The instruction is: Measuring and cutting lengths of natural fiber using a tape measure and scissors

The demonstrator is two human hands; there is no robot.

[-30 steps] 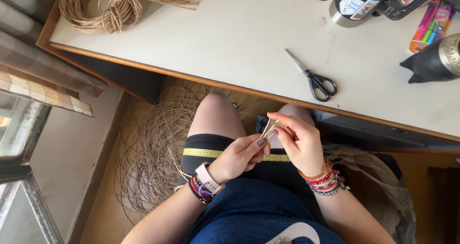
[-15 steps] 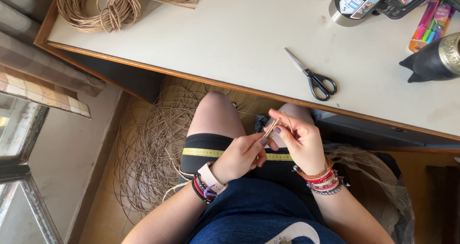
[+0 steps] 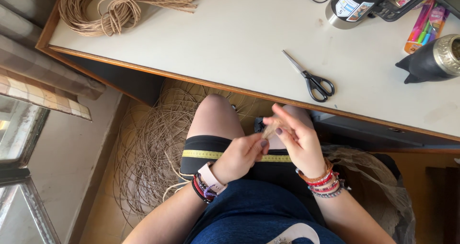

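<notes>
- A seated person works a few short tan cord strands (image 3: 269, 129) over the lap, just below the front edge of a white work table (image 3: 230, 42).
- The left hand (image 3: 239, 156) is closed in a pinch, thumb and fingertips clamped on the lower ends of the strands.
- The right hand (image 3: 299, 141) curls around their upper ends, fingers bent and partly spread; motion blur hides exactly how the fingertips grip.
- The step in hand appears to be gathering or twisting the strands together between the two hands, at an early stage.
- The next move likely calls for a firm left-hand pinch while the right fingers turn or cross the strands without letting any slip.
- A yellow measuring tape (image 3: 211, 154) lies across the thighs, directly under the hands.
- Black-handled scissors (image 3: 311, 78) rest shut on the table, near but apart from the hands.
- A coiled bundle of cord (image 3: 98, 9) sits at the table's far left corner; a loose tangle of cord (image 3: 153, 148) spreads over the floor beside the left knee.
</notes>
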